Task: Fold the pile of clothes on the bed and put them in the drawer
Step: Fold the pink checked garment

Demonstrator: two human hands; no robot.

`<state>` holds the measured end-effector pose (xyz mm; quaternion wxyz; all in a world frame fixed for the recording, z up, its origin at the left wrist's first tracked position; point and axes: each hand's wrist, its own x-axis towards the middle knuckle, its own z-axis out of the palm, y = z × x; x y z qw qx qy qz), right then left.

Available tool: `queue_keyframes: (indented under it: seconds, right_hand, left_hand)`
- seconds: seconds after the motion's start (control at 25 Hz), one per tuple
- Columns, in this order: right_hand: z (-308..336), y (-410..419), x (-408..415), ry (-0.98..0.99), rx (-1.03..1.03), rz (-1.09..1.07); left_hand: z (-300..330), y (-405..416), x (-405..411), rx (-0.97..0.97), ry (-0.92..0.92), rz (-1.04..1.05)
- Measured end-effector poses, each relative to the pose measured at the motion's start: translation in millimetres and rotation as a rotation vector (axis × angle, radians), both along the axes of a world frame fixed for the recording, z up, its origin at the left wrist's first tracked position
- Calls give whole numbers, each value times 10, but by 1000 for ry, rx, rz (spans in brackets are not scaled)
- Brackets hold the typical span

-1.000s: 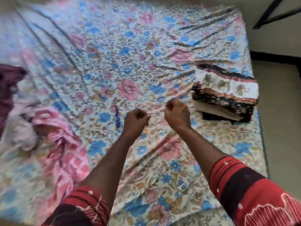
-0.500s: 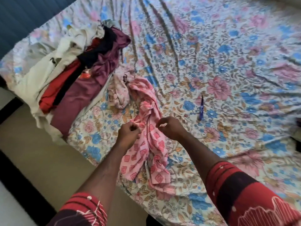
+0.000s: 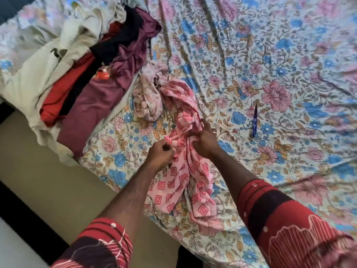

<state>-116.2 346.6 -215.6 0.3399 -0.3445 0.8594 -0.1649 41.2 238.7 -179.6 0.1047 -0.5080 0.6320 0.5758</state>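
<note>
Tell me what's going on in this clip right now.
A person stands at the bed, both hands on a crumpled pink patterned garment. The left hand grips a bunch of it; the right hand pinches it nearby. It isn't folded yet. An unfolded pile of clothes lies to the left, a blue pen to the right.
</note>
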Motion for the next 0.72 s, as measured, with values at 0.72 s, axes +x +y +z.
queue_keyframes:
  seconds: [0.72]
  right_hand:
    - [331,331,195,-767,-419,-645]
  left_hand:
    - [119,-170,-53,223,277,244]
